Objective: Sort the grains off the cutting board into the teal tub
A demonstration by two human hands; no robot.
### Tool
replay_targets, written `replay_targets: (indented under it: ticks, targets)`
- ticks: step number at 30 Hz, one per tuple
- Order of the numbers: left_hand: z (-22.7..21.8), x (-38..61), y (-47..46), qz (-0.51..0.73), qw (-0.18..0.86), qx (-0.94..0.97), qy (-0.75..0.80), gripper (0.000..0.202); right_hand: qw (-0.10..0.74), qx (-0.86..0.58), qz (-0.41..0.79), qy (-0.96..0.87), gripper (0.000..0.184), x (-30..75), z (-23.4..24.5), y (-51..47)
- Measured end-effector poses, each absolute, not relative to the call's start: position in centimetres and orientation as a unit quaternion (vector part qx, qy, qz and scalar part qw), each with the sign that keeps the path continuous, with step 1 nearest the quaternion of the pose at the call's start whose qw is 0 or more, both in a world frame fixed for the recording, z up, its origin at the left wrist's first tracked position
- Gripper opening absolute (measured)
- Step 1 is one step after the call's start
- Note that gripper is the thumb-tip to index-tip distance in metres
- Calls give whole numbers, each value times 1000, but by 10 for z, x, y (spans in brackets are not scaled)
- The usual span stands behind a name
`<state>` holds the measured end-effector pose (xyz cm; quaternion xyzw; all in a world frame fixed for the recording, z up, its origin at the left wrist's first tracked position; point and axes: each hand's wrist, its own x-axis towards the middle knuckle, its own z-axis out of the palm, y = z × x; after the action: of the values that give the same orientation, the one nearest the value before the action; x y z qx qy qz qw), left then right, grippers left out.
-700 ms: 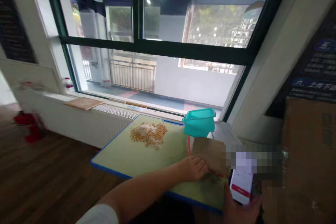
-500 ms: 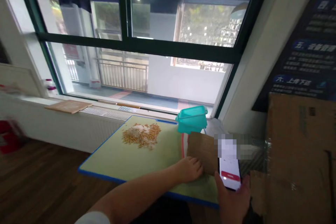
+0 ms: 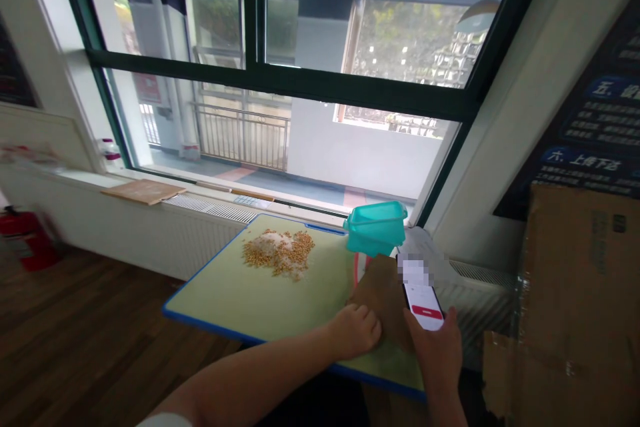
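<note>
My right hand [image 3: 440, 353] holds a smartphone [image 3: 424, 307] by its lower end, the lit screen turned up toward me. A red bar shows low on that screen, and its upper part is blurred out. Loosely curled, my left hand [image 3: 356, 332] rests at the near left edge of a brown cardboard piece [image 3: 383, 290]; what its fingers hold, if anything, is hidden. Both hands are over a pale green board [image 3: 225, 293] with a blue rim. Farther left on the board lies a pile of yellow kernels [image 3: 275, 257] mixed with white grains.
A turquoise plastic basket [image 3: 376, 230] stands at the board's far right corner. Large cardboard boxes [image 3: 575, 300] rise on the right. Behind the board are a radiator [image 3: 210, 233], a sill with a flat wooden board [image 3: 144, 191], and a window. A red fire extinguisher [image 3: 27, 237] stands at left.
My right hand has shifted the phone slightly left, tilting its top further left over the cardboard. My left hand stays about where it was. The camera view has turned a little left.
</note>
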<state>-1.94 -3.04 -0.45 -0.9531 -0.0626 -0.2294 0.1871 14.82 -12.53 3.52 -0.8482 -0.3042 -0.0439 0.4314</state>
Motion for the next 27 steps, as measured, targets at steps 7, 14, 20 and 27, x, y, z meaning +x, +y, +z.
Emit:
replay_targets:
  ticks: [7, 14, 20, 27]
  targets:
    - [-6, -34, -6, -273, 95, -948, -135, 70, 413, -860, -18, -301, 123, 167, 20, -111]
    - [-12, -12, -12, -224, 46, -959, -166, 64, 344, -833, -133, -412, 109, 154, -8, -95]
    - [-6, -22, -13, -249, -39, -946, -203, 68, 293, -842, -139, -431, 100, 137, -16, -83]
    - [2, -36, -12, -282, -320, -820, -381, 49, 258, -843, -175, -439, 105, 137, -19, -98]
